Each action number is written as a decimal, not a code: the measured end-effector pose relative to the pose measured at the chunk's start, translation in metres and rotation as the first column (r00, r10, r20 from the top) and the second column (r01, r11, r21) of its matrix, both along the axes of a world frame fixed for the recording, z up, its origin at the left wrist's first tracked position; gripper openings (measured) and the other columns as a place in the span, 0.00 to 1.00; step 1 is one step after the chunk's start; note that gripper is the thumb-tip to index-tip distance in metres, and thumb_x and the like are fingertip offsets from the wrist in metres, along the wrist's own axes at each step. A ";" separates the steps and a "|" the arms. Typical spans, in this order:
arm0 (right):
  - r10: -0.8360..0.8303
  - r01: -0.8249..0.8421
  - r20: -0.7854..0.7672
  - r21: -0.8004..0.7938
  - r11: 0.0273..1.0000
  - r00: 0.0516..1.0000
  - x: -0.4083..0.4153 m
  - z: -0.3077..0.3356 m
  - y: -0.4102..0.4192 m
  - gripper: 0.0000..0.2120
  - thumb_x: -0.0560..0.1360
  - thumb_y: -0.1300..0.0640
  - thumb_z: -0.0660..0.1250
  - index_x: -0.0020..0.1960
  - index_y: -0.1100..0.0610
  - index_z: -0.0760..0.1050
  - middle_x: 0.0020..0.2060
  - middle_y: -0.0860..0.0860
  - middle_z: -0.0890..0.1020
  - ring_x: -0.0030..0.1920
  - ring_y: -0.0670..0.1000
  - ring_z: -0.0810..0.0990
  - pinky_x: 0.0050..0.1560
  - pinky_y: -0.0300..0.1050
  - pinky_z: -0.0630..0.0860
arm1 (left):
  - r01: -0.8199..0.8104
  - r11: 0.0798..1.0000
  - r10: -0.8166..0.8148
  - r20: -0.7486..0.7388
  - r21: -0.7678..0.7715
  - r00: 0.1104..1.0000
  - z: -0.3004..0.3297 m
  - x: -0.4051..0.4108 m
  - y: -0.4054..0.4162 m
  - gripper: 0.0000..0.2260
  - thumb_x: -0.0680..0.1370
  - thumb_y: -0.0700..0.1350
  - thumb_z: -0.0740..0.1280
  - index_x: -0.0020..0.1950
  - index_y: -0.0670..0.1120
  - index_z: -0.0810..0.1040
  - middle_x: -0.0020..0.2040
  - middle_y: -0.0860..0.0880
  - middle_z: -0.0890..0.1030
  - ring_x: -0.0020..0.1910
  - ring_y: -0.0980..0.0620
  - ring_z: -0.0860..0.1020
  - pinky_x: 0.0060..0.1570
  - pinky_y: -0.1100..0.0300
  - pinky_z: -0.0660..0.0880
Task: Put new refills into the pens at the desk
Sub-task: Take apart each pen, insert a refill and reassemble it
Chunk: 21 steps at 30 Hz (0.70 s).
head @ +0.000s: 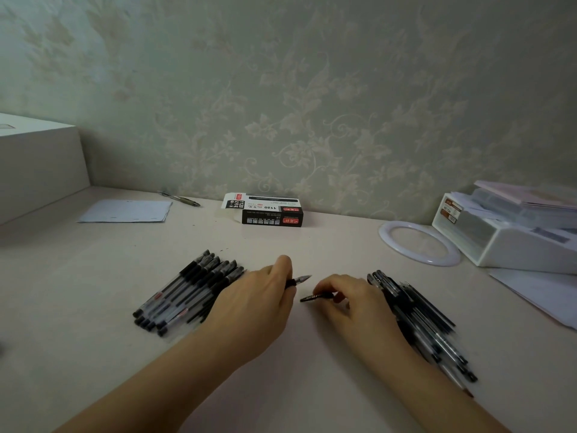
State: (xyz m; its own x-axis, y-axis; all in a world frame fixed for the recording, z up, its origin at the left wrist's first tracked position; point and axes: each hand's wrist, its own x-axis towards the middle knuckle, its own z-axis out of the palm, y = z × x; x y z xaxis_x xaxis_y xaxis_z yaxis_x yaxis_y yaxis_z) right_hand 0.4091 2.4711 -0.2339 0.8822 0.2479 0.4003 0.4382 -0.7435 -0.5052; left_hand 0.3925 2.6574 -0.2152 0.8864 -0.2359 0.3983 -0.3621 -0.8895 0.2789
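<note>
Partly, left hand (259,303) hides held pen (301,279).

A smooth, matt pale desk (93,276) is seen. The pens (187,289) at left are of clear glossy plastic; the far box (271,212) is printed card; paper sheets (125,211) lie matt.

i count two heaps of black gel pens on the desk (78,276): the left heap (190,292) and the right heap (424,320), each too overlapped to number. one loose pen (179,199) by the far edge, one marker box (268,210), one paper sheet (125,210), one white ring (420,242), one white organiser (512,232).
</note>
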 end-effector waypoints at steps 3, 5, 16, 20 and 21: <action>-0.004 0.004 0.003 -0.044 0.999 1.000 0.001 -0.001 0.000 0.06 0.76 0.56 0.69 0.47 0.45 0.80 0.44 0.39 0.81 0.48 0.44 0.76 0.51 0.39 0.73 | 0.011 0.999 -0.010 -0.022 0.037 1.000 -0.002 0.001 0.000 0.05 0.81 0.53 0.54 0.49 0.53 0.63 0.43 0.55 0.72 0.37 0.53 0.71 0.33 0.57 0.70; -0.015 0.015 0.008 -0.047 0.999 1.000 0.001 -0.001 0.000 0.05 0.76 0.55 0.69 0.50 0.46 0.80 0.47 0.40 0.80 0.49 0.45 0.76 0.52 0.40 0.73 | 0.012 0.999 -0.010 -0.035 0.042 0.999 -0.003 0.001 0.001 0.06 0.81 0.53 0.55 0.50 0.53 0.65 0.46 0.55 0.72 0.41 0.53 0.73 0.38 0.54 0.74; 0.096 -0.025 -0.174 0.373 0.927 0.980 -0.004 0.010 0.005 0.08 0.76 0.49 0.69 0.41 0.50 0.82 0.36 0.47 0.84 0.39 0.44 0.81 0.42 0.36 0.76 | 0.154 0.986 -0.155 -0.020 -0.067 0.988 0.000 -0.001 -0.003 0.05 0.81 0.53 0.57 0.52 0.55 0.70 0.48 0.56 0.73 0.42 0.55 0.74 0.41 0.52 0.74; 0.175 -0.037 -0.239 0.491 0.871 0.955 -0.004 0.013 0.002 0.04 0.75 0.55 0.71 0.42 0.53 0.83 0.36 0.48 0.85 0.40 0.44 0.83 0.45 0.32 0.77 | 0.176 0.977 -0.183 -0.051 -0.122 0.982 0.000 0.001 -0.003 0.08 0.82 0.52 0.56 0.53 0.53 0.74 0.48 0.55 0.75 0.43 0.54 0.75 0.43 0.50 0.74; 0.194 -0.046 -0.243 0.507 0.861 0.950 -0.004 0.013 0.001 0.03 0.74 0.56 0.72 0.43 0.53 0.83 0.37 0.48 0.85 0.41 0.45 0.83 0.46 0.32 0.77 | 0.179 0.975 -0.188 -0.058 -0.128 0.981 -0.001 0.001 -0.003 0.09 0.82 0.52 0.56 0.53 0.53 0.74 0.48 0.56 0.76 0.44 0.54 0.75 0.44 0.50 0.74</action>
State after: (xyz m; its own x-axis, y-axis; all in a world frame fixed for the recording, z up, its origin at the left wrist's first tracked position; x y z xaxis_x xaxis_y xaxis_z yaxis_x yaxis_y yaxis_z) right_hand 0.4055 2.4718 -0.2206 0.9501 0.1960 0.2425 0.2955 -0.3169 -0.9013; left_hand 0.3932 2.6545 -0.2157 0.8591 -0.3506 0.3728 -0.4917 -0.7677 0.4111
